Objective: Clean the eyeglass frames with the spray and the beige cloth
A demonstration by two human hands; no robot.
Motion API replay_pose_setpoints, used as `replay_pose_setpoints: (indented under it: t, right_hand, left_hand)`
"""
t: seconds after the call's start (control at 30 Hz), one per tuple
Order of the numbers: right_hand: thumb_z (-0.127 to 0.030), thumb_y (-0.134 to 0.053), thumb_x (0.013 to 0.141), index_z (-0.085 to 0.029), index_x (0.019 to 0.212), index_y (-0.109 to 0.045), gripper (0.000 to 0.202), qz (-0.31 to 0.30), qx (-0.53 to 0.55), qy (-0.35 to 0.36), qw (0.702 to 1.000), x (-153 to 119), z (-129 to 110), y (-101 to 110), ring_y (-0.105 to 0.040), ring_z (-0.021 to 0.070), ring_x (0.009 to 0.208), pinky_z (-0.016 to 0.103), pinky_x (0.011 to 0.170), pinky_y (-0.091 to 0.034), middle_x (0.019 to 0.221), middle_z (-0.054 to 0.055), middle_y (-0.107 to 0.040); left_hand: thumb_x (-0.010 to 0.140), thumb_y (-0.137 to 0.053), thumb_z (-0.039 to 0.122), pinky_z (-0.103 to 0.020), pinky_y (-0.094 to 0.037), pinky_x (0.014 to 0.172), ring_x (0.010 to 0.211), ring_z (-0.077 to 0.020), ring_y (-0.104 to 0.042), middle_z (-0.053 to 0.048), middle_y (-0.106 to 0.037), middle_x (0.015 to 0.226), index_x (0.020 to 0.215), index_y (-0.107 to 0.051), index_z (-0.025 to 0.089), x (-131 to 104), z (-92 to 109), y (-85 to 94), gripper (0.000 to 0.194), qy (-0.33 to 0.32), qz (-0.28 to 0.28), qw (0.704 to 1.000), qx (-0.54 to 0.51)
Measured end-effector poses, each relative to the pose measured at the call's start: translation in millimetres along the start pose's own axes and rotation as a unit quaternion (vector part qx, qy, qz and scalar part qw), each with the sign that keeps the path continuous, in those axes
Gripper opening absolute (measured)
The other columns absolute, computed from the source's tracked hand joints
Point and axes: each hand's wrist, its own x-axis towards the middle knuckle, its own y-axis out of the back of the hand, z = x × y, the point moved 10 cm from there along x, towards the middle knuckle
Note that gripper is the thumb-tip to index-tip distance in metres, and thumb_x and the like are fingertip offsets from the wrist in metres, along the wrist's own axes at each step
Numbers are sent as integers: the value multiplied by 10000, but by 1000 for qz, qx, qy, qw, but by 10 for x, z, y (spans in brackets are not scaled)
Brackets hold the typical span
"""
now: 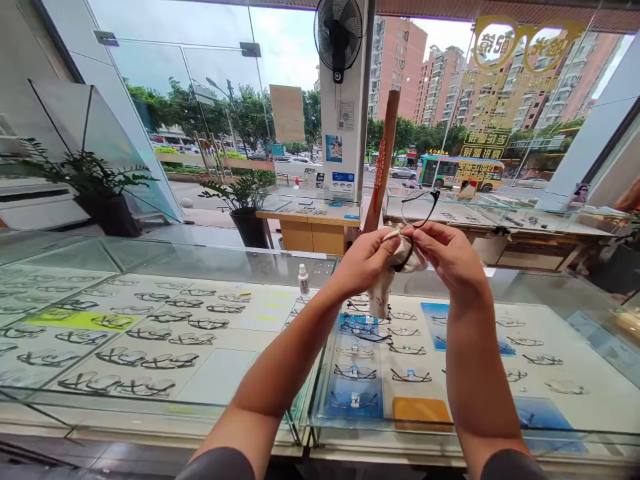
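Observation:
Above the glass counter, both my hands are raised close together around a pair of dark-framed eyeglasses (429, 212). One thin temple of the glasses sticks up and away from the fingers. My left hand (369, 259) is closed on a pale cleaning cloth (380, 300), which hangs down below it and wraps part of the frame. With thumb and fingers pinched, my right hand (453, 257) grips the glasses on the other side. The exact contact of the fingertips is partly hidden by the cloth.
Beneath my arms, glass display cases (200, 263) hold rows of eyeglasses. A small white bottle (303, 280) stands on the glass top, left of my hands. Farther off are a wooden post (387, 147), a potted plant (245, 200) and another display counter (320, 213).

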Motion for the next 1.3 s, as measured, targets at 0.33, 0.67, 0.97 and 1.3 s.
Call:
replay_pose_setpoints:
  t: [0.33, 0.67, 0.97, 1.3]
  right_hand:
    - [-472, -914, 827, -251, 938, -861, 253, 33, -8, -31, 999, -45, 217, -35, -720, 151, 839, 263, 757, -582, 937, 30, -817]
    - [-533, -895, 825, -221, 882, -833, 323, 34, -31, 3, 999, -83, 45, -184, -586, 125, 644, 266, 572, -501, 763, 12, -718]
    - [-491, -877, 852, -243, 891, -829, 256, 65, -19, -19, 998, -79, 117, -76, -659, 148, 722, 275, 615, -518, 893, 35, -795]
    - [-544, -894, 816, -233, 860, -825, 322, 48, -36, 4, 998, -79, 56, -221, -649, 157, 766, 297, 690, -557, 830, 23, -726]
  left_hand:
    - [917, -788, 547, -247, -449, 710, 781, -148, -550, -29, -639, 892, 1149, -681, 153, -146, -420, -58, 470, 92, 9, 991, -95]
    - [993, -635, 666, -253, -396, 648, 670, -119, -441, 2, -538, 731, 839, -648, 156, -137, -334, 63, 533, 58, 106, 990, -73]
    - [912, -792, 552, -244, -441, 691, 779, -147, -544, -40, -635, 911, 1177, -695, 156, -140, -404, -52, 486, 110, -24, 987, -117]
    - [1025, -620, 611, -251, -392, 643, 668, -116, -445, -1, -547, 730, 829, -677, 157, -124, -362, 171, 498, 36, 126, 990, -59]
